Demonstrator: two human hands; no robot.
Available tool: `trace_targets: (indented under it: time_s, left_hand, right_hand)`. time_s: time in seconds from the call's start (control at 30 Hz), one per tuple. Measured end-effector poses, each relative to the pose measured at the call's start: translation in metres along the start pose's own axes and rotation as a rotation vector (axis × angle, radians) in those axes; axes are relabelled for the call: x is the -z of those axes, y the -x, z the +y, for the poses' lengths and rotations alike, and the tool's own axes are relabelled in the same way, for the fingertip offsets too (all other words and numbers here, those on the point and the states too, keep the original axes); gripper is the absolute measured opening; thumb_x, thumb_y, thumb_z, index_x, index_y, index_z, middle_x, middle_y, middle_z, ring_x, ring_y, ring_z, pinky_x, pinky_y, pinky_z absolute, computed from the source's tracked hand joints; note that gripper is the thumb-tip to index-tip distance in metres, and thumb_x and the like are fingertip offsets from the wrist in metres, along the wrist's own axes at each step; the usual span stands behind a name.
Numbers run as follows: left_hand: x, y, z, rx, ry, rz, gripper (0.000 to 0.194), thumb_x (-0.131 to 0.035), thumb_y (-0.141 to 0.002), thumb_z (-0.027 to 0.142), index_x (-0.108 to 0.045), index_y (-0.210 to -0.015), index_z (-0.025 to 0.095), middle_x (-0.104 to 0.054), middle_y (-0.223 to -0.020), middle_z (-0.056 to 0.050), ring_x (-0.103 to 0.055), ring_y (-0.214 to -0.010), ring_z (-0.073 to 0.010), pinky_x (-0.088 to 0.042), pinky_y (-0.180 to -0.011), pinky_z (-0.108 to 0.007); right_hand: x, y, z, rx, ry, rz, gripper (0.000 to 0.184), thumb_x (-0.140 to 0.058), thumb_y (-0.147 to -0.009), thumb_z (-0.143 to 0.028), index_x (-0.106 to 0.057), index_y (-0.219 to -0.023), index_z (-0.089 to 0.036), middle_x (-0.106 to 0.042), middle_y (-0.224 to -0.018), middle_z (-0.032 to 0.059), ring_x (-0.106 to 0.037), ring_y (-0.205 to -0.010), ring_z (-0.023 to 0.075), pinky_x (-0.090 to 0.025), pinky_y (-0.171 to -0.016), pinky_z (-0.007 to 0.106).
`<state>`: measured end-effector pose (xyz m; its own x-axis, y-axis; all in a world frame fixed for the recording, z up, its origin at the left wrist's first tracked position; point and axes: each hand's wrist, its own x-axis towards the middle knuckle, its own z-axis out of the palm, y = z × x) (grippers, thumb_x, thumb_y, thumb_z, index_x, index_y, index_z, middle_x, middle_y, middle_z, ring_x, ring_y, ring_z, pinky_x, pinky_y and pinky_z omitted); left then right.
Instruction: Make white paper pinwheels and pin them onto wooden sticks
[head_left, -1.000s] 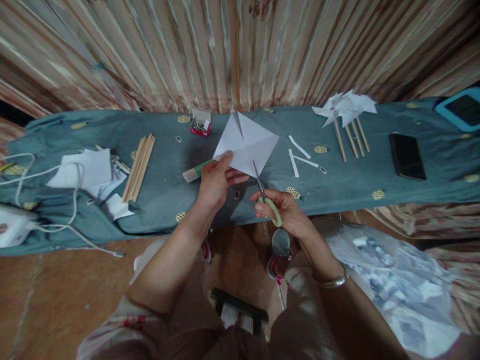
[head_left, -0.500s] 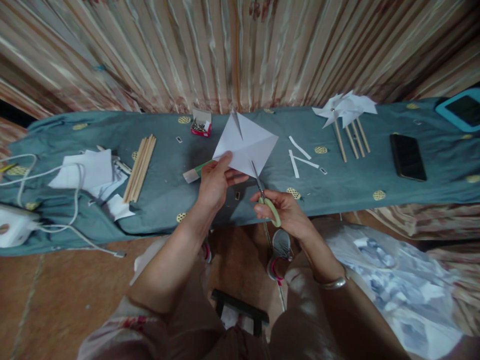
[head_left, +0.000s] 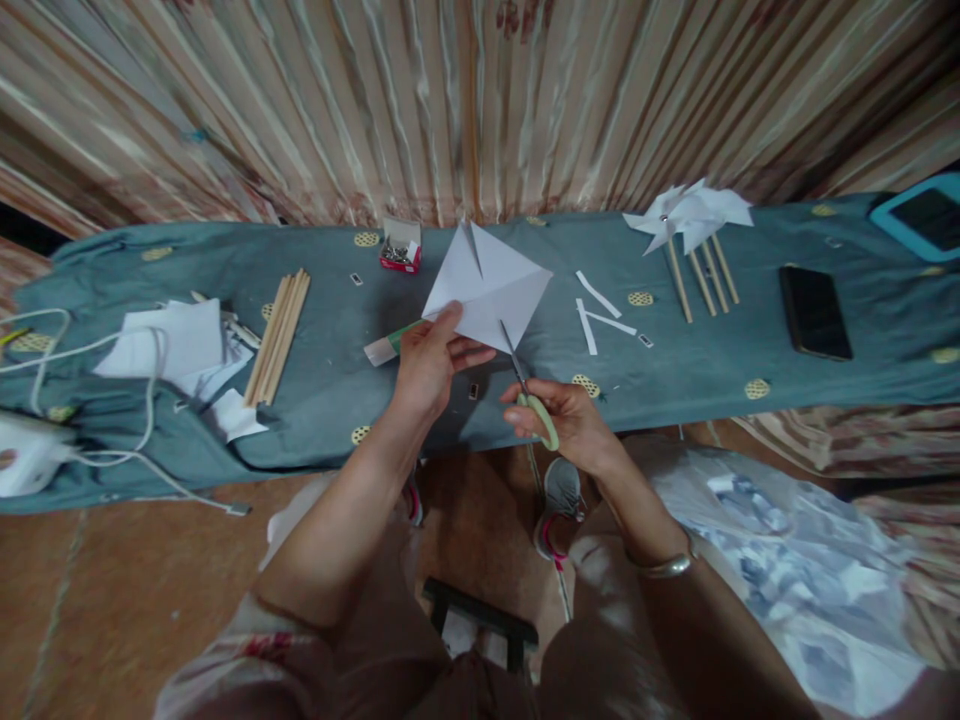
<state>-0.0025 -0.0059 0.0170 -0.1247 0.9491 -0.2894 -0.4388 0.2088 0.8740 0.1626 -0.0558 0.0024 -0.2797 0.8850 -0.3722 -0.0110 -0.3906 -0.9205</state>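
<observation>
A paper square [head_left: 491, 285] is being pinched by the left hand [head_left: 431, 365] and scissors [head_left: 529, 395] gripped by the right hand [head_left: 570, 425], while small metal bits, too small to identify, are being held in an open box [head_left: 400, 246].

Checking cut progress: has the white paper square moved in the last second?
Barely. The white paper square in the left hand sits slightly closer to the small red box of pins; no real shift.

Left hand [head_left: 429, 368] pinches paper square [head_left: 487, 285]; right hand [head_left: 571, 425] grips scissors [head_left: 529, 390].
</observation>
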Motion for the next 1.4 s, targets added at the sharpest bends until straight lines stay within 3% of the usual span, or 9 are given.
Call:
trace_targets:
  time_s: [0.37,0.77,1.03,1.4]
  left_hand:
    - [-0.0035,0.0030,-0.0039,0.031,-0.010,-0.014,0.034,-0.076,-0.072,0.047,-0.059,-0.072,0.018,-0.066,-0.059,0.000,-0.072,-0.066,-0.0186,-0.061,-0.068,-0.030]
    - [-0.0023,0.0016,-0.0055,0.015,0.032,-0.039,0.035,-0.078,-0.069,0.046,-0.061,-0.074,0.016,-0.070,-0.065,-0.002,-0.070,-0.061,-0.0171,-0.061,-0.065,-0.030]
    - [-0.0031,0.0028,-0.0076,0.027,0.019,-0.050,0.027,-0.074,-0.075,0.041,-0.061,-0.075,0.016,-0.069,-0.065,-0.003,-0.070,-0.060,-0.0182,-0.060,-0.063,-0.031]
    - [-0.0056,0.0037,-0.0071,0.041,0.007,-0.023,0.030,-0.075,-0.073,0.043,-0.060,-0.076,0.017,-0.070,-0.067,-0.002,-0.069,-0.059,-0.0160,-0.059,-0.060,-0.027]
  right_hand:
    - [-0.0016,-0.0004,-0.0027,0.024,-0.002,-0.018,0.044,-0.089,-0.052,-0.052,-0.067,-0.073,-0.020,-0.057,-0.059,-0.0064,-0.053,-0.054,0.0070,-0.045,-0.050,0.021]
    - [-0.0021,-0.0010,-0.0045,-0.008,-0.047,0.029,0.048,-0.093,-0.044,-0.050,-0.067,-0.070,-0.020,-0.057,-0.057,-0.0068,-0.049,-0.049,0.0059,-0.045,-0.048,0.021]
    - [-0.0014,-0.0006,-0.0025,0.003,-0.031,0.030,0.046,-0.091,-0.049,-0.052,-0.067,-0.072,-0.020,-0.057,-0.059,-0.0057,-0.051,-0.052,0.0074,-0.046,-0.050,0.023]
    - [-0.0012,-0.0013,-0.0017,0.004,-0.071,0.057,0.046,-0.092,-0.045,-0.050,-0.068,-0.069,-0.020,-0.057,-0.058,-0.0063,-0.049,-0.049,0.0061,-0.045,-0.048,0.021]
